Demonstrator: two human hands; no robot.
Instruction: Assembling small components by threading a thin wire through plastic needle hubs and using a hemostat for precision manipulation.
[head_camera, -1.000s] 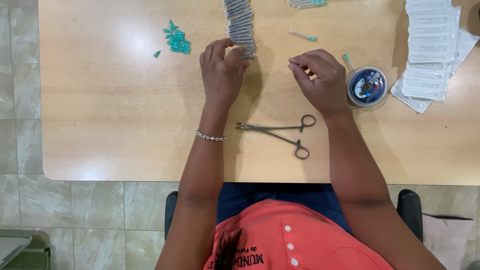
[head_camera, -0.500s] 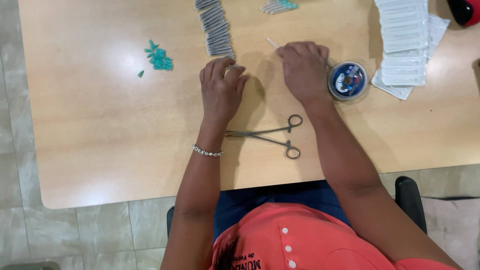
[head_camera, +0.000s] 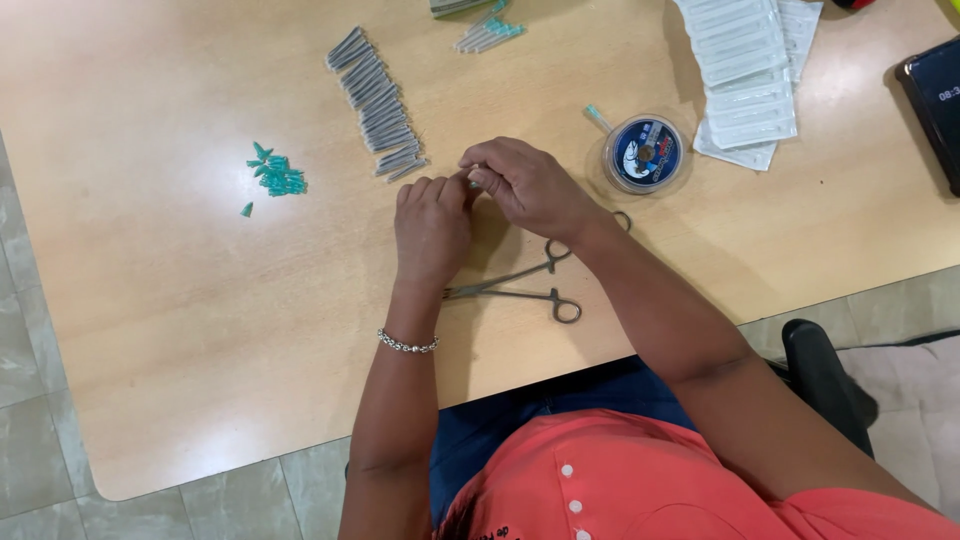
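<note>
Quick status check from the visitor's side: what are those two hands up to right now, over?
Left hand and right hand meet fingertip to fingertip, pinching something too small to make out. Row of grey sleeves just beyond. Forceps lie on the table under the wrists. Nothing in the way.

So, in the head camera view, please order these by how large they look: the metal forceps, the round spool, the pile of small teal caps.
1. metal forceps, the longest, though the hands partly hide it.
2. round spool.
3. pile of small teal caps; its spread looks close to the spool's, so this rank is unsure.
</note>
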